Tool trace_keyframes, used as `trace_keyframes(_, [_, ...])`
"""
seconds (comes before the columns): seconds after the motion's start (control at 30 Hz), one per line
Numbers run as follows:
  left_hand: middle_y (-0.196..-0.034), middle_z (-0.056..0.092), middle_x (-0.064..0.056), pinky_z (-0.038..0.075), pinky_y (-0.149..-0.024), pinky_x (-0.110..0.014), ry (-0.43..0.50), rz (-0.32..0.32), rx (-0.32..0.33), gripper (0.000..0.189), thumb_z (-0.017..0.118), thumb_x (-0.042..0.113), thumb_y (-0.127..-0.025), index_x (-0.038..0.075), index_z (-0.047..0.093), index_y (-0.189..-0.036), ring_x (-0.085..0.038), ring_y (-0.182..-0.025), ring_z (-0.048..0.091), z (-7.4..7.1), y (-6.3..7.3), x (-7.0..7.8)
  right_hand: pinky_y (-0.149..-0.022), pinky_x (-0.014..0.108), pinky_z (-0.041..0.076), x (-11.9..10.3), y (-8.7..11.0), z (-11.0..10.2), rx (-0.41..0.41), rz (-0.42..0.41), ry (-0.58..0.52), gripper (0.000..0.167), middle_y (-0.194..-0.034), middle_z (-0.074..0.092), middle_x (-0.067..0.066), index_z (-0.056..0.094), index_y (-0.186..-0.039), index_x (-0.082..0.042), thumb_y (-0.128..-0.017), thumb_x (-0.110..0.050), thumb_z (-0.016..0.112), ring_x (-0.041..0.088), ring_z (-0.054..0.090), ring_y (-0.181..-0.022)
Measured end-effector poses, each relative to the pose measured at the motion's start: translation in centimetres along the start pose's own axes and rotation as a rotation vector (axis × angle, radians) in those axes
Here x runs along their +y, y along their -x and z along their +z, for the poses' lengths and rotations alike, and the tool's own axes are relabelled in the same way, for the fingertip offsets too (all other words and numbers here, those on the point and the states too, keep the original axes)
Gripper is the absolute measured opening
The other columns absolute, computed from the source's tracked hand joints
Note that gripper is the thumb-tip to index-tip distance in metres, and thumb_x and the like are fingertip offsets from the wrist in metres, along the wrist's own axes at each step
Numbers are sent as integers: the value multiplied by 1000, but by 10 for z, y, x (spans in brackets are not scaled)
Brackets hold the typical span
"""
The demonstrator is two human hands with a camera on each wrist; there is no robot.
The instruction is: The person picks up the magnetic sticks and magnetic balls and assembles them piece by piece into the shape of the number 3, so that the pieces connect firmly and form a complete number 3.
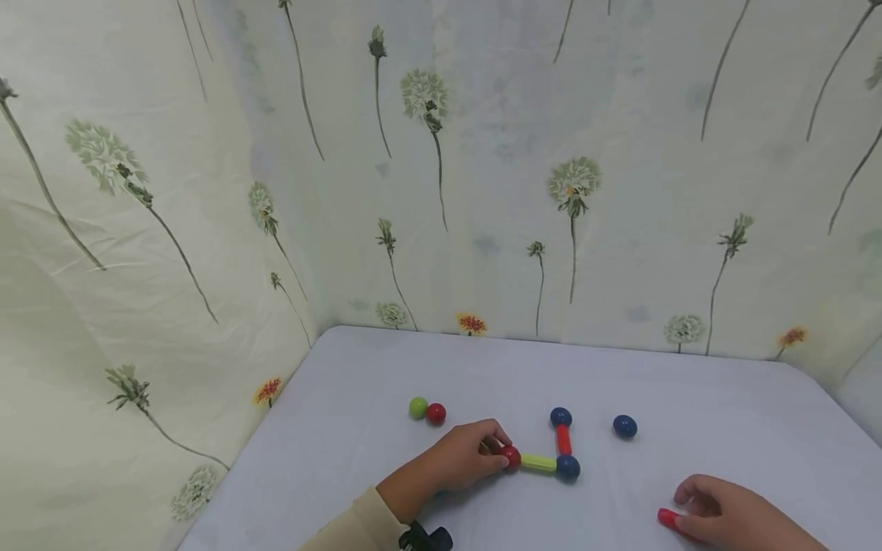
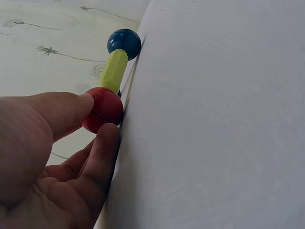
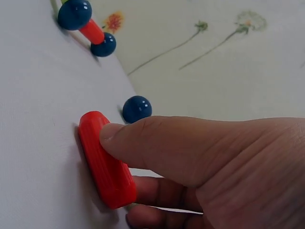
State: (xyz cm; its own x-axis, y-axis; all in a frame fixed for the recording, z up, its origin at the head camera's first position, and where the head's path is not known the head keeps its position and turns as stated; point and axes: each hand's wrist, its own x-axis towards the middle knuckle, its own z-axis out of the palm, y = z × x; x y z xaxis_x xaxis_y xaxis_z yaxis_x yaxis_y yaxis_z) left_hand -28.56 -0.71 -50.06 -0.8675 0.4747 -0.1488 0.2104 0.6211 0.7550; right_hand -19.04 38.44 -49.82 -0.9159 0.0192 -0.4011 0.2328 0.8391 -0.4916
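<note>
The left hand [image 1: 468, 459] pinches a red ball [image 1: 511, 458] between thumb and finger, near the middle of the white table [image 1: 344, 367]. That ball is on the left end of a yellow-green stick [image 1: 539, 463], and the stick's right end meets a blue corner ball [image 1: 568, 468]. From there a short red stick [image 1: 564, 440] points to the far side, with a far blue ball [image 1: 561, 417] on its tip. If the left hand pulls or twists too hard, the yellow-green stick could pop off, or the whole bent shape could swing round. At the near right, the right hand [image 1: 737, 509] grips a loose red stick [image 3: 105, 160], its thumb on one side and fingers on the other. It is hard to tell if that stick lies on the table or is a bit above it. The thumb presses nearer one end, so a bump on the other end might make the stick turn or slip out. A loose blue ball [image 1: 625, 426] sits to the right of the bent shape. Nothing holds it, so a knock might make it roll. At the far left, a green ball [image 1: 418, 407] and another red ball [image 1: 436, 414] seem to touch, and a nudge from the left arm could push them apart.
</note>
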Motion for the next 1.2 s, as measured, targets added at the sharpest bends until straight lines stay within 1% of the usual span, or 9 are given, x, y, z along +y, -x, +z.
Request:
trace_keyframes(0.1, [-103, 69, 16, 56, -84, -31, 4, -1, -5, 18, 78, 24, -96, 34, 66, -104, -3, -90, 62, -1, 0, 1, -77, 38, 51, 0, 2, 0, -17, 10, 1, 46, -90, 62, 1, 68, -113, -5, -88, -41, 83, 20, 57, -86])
trace_keyframes(0.3, [-103, 69, 16, 56, -84, -31, 1, -10, -5, 18, 78, 24, -95, 34, 66, -105, -3, -90, 62, -2, 2, 2, -80, 39, 54, -2, 5, 0, -29, -4, -7, 33, -91, 65, 1, 69, -109, -6, -89, -28, 83, 21, 58, -88])
trace_keyframes(0.4, [-102, 69, 15, 56, -84, -30, -2, -9, 2, 18, 79, 24, -95, 34, 66, -104, -3, -88, 62, -1, 1, 3, -78, 37, 51, -3, 4, 1, -14, -16, -6, 25, -87, 63, 1, 69, -104, -9, -89, -23, 83, 20, 57, -86])
trace_keyframes(0.5, [-102, 69, 15, 56, -83, -30, -2, -9, 8, 18, 79, 23, -95, 33, 66, -104, -3, -88, 62, -1, 1, 3, -75, 36, 49, -3, 4, 1, -9, -23, -5, 21, -84, 62, 2, 69, -102, -10, -89, -21, 82, 19, 56, -84])
trace_keyframes(0.67, [-101, 69, 16, 56, -83, -29, -3, -11, 6, 18, 78, 24, -95, 33, 66, -104, -4, -87, 61, -1, 1, 3, -76, 37, 49, -5, 7, 3, -17, -1, -26, 20, -85, 62, 2, 70, -102, -10, -90, -20, 81, 20, 57, -84])
trace_keyframes(0.87, [-102, 69, 15, 56, -84, -30, 0, -1, -8, 18, 78, 25, -96, 33, 66, -106, -3, -88, 62, -2, 2, 3, -76, 38, 50, -8, 11, 4, -14, -23, -14, 17, -85, 62, 2, 70, -103, -10, -91, -17, 80, 20, 57, -84])
trace_keyframes(1.1, [-102, 69, 15, 55, -83, -30, -2, 11, -5, 18, 78, 24, -96, 32, 66, -107, -4, -88, 61, -2, 3, 3, -76, 38, 51, -8, 8, 6, -24, 12, -34, 19, -86, 65, 1, 71, -104, -10, -90, -17, 81, 20, 58, -84])
trace_keyframes(1.2, [-102, 69, 15, 55, -83, -30, 0, 13, -3, 18, 78, 24, -96, 32, 66, -107, -4, -88, 61, -2, 3, 3, -75, 38, 50, -6, 8, 7, -21, 8, -29, 19, -85, 64, 2, 71, -105, -10, -90, -18, 80, 20, 57, -83])
